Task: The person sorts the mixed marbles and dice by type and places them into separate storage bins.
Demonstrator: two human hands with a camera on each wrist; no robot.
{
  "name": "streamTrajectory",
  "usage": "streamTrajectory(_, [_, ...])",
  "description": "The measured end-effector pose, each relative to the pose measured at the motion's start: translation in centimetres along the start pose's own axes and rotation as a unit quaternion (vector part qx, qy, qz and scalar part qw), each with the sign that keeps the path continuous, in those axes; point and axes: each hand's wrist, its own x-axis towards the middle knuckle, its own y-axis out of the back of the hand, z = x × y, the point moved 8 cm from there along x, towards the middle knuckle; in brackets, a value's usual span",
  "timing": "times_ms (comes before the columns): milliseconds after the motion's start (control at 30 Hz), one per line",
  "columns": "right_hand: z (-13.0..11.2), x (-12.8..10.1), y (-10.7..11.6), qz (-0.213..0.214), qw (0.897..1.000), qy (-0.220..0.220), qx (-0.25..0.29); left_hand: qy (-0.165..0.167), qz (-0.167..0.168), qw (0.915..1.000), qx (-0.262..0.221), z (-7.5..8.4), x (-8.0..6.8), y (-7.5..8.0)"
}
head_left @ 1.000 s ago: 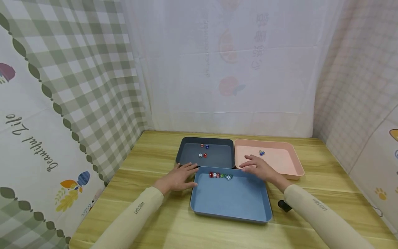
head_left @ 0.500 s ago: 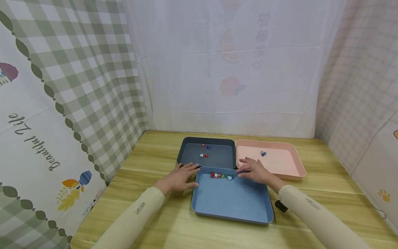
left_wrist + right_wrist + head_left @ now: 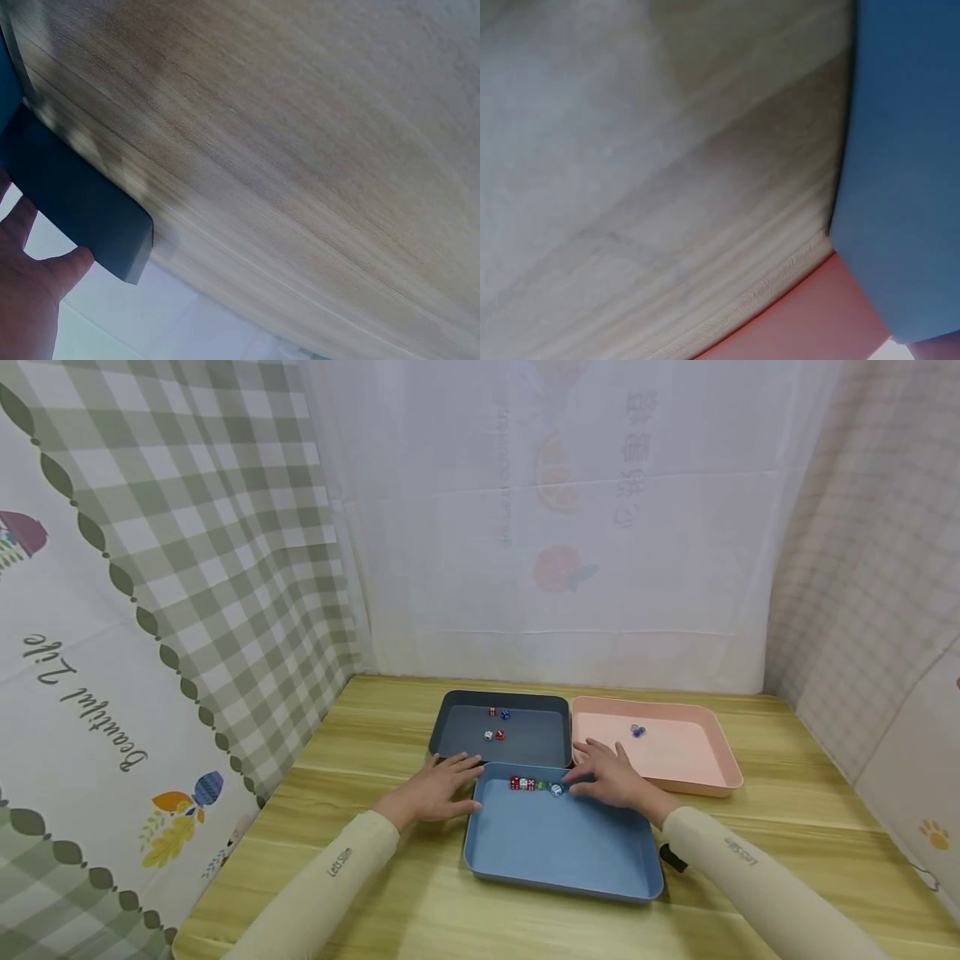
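Observation:
My left hand [image 3: 432, 789] rests at the left rim of the blue tray [image 3: 562, 852], near the dark tray's front corner, fingers spread. In the left wrist view, that hand [image 3: 30, 292] is beside the dark tray [image 3: 82, 199]. My right hand [image 3: 613, 777] reaches over the blue tray's back right corner, its fingertips close to a glass marble [image 3: 556, 789]; whether they touch is unclear. Left of the marble, a green marble [image 3: 542, 785], red dice [image 3: 514, 783] and a white die [image 3: 523, 783] line up along the back wall.
Behind stand the dark tray [image 3: 540, 731], holding red, white and blue dice [image 3: 506, 714], and the pink tray [image 3: 690, 752], with blue and clear marbles [image 3: 638, 732]. A small black object [image 3: 672, 858] lies by my right forearm. Curtains surround the wooden table [image 3: 375, 735].
My right hand has moved left and slightly down, from the pink tray's front edge to the marble in the blue tray. My left hand stays in place.

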Motion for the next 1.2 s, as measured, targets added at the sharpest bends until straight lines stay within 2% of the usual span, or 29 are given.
streamTrajectory(167, [-0.4,-0.2,-0.2,-0.002,1.0,0.01,-0.025,-0.002,0.001,1.0,-0.006,0.1,-0.1,0.0])
streamTrajectory(433, [-0.6,-0.3,-0.4,0.011,0.998,0.002,-0.054,0.001,-0.006,1.0,0.0,0.0,0.0,-0.2])
streamTrajectory(600, [-0.7,-0.4,-0.3,0.018,0.998,-0.001,-0.055,0.002,-0.004,1.0,0.0,0.0,0.0,-0.1])
streamTrajectory(1000, [0.1,-0.3,0.3,0.023,0.998,-0.035,0.036,0.002,-0.002,1.0,0.001,0.0,0.1,-0.1])
streamTrajectory(1200, [0.3,-0.4,1.0,0.04,0.996,-0.021,0.08,-0.001,-0.002,1.0,-0.004,0.1,0.0,0.0])
